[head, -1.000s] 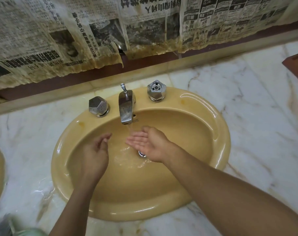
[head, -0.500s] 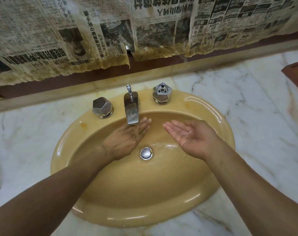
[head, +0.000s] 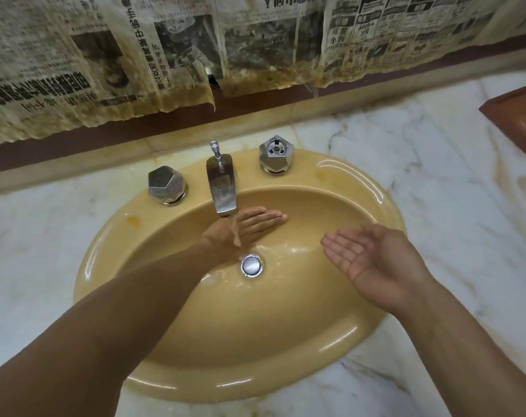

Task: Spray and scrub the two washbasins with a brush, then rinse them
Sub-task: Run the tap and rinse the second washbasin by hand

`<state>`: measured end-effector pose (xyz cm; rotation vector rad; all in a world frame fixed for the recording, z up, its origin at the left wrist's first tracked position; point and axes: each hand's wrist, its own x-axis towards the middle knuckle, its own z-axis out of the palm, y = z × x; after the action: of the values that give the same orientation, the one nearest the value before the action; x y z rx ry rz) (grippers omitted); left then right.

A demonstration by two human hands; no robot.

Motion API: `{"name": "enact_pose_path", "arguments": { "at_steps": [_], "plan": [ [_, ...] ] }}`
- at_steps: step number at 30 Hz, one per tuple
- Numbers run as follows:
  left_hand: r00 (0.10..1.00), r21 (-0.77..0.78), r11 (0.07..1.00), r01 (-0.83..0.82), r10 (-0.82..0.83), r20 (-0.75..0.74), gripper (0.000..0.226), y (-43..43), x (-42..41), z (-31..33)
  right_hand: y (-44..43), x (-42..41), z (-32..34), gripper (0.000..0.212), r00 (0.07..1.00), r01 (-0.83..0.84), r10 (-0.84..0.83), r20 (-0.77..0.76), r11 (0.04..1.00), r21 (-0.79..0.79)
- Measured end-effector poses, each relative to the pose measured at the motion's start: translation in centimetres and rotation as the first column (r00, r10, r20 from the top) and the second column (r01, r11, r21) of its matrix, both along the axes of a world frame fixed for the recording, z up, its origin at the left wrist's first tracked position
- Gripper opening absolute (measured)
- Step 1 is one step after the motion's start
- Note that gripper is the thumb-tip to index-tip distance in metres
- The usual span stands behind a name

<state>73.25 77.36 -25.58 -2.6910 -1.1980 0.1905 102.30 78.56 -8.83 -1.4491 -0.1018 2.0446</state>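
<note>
Now rinsing yellow washbasin (head: 376,188), spout (head: 222,191) running.
L hand (head: 243,227) flat under stream (head: 235,233), R hand (head: 367,254) cupped open, both empty; next: splash water round bowl.

Countertop (head: 451,206): white marble, grey and tan veining. Set into it: one oval mustard-yellow washbasin (head: 285,383), its rim lying on the stone. Far right edge: corner of a reddish-brown tray (head: 509,112), well apart from the washbasin. Rear: beige stone upstand (head: 361,99).

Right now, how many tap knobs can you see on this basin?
2: left knob and right knob, either side of the spout, on the back rim of the basin.
</note>
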Motion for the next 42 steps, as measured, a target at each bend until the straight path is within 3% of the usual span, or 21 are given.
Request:
{"name": "enact_pose_path", "arguments": {
  "at_steps": [2, 4, 6, 9, 12, 17, 23, 28, 31, 34, 36, 39, 41, 42],
  "plan": [
    [0.991, 0.127, 0.984, 0.122, -0.129, 0.048, 0.073, 1.4, 1.2, 1.1, -0.7, 0.1, -0.2, 0.043, 1.000, 0.011, -0.011, -0.014, 1.000, 0.000],
    [0.987, 0.204, 0.976, 0.076, -0.103, 0.124, 0.074, 2.8, 3.6, 3.6, -0.9, -0.2, -0.5, 0.042, 0.999, 0.019, -0.019, -0.026, 1.000, 0.015],
    [0.991, 0.252, 0.966, 0.061, -0.090, 0.103, 0.070, 3.6, 5.2, 4.7, -1.1, -0.7, -0.9, 0.042, 0.999, 0.022, -0.021, -0.030, 1.000, 0.018],
    [0.975, 0.090, 0.983, 0.163, -0.146, -0.166, 0.065, 1.8, 2.8, 1.6, -1.3, -1.2, -1.4, 0.042, 1.000, 0.008, -0.008, -0.015, 1.000, 0.005],
    [0.971, 0.022, 1.000, -0.015, 0.020, -0.239, 0.063, -2.7, -0.6, 0.0, -1.4, -2.2, -2.2, 0.043, 1.000, -0.015, 0.015, 0.007, 1.000, -0.018],
    [0.993, -0.085, 0.993, -0.081, 0.074, -0.089, 0.057, -8.3, -4.4, 1.5, -1.3, -7.4, -3.5, 0.046, 0.992, -0.115, 0.109, -0.068, 0.988, -0.106],
    [0.967, -0.254, 0.951, -0.178, 0.121, -0.226, 0.063, -10.2, -5.0, 3.7, -1.5, -14.4, -3.0, 0.043, 0.956, -0.181, 0.138, -0.258, 0.972, -0.150],
    [0.955, -0.305, 0.919, -0.250, 0.182, -0.236, 0.073, -10.1, -4.5, 4.1, -1.5, -11.2, -1.7, 0.037, 0.934, -0.187, 0.146, -0.327, 0.978, -0.097],
    [0.936, -0.314, 0.910, -0.271, 0.173, -0.307, 0.064, -10.0, -4.7, 4.8, 0.5, -6.4, -1.5, 0.036, 0.973, -0.113, 0.098, -0.209, 0.992, -0.062],
    [0.910, -0.280, 0.922, -0.269, 0.148, -0.386, 0.067, -9.2, -4.9, 5.8, 4.4, -2.7, -1.2, 0.037, 0.997, -0.058, 0.056, 0.045, 0.998, 0.035],
    [0.898, -0.223, 0.943, -0.247, 0.136, -0.418, 0.067, -8.1, -4.4, 6.4, 5.9, -1.8, -0.6, 0.039, 0.960, -0.168, 0.133, 0.245, 0.977, 0.129],
    [0.912, -0.125, 0.973, -0.196, 0.134, -0.386, 0.065, -5.1, -2.9, 7.6, 4.9, -3.1, -1.4, 0.028, 0.822, -0.372, 0.219, 0.525, 0.905, 0.206],
    [0.937, -0.015, 0.993, -0.114, 0.102, -0.334, 0.064, -2.8, -1.8, 8.6, 3.1, -4.6, -2.4, 0.022, 0.776, -0.424, 0.231, 0.587, 0.880, 0.213],
    [0.935, 0.028, 0.997, -0.077, 0.083, -0.346, 0.067, -2.0, -1.5, 9.0, 2.2, -5.3, -2.9, 0.024, 0.800, -0.412, 0.250, 0.546, 0.890, 0.196]
  ]
}}
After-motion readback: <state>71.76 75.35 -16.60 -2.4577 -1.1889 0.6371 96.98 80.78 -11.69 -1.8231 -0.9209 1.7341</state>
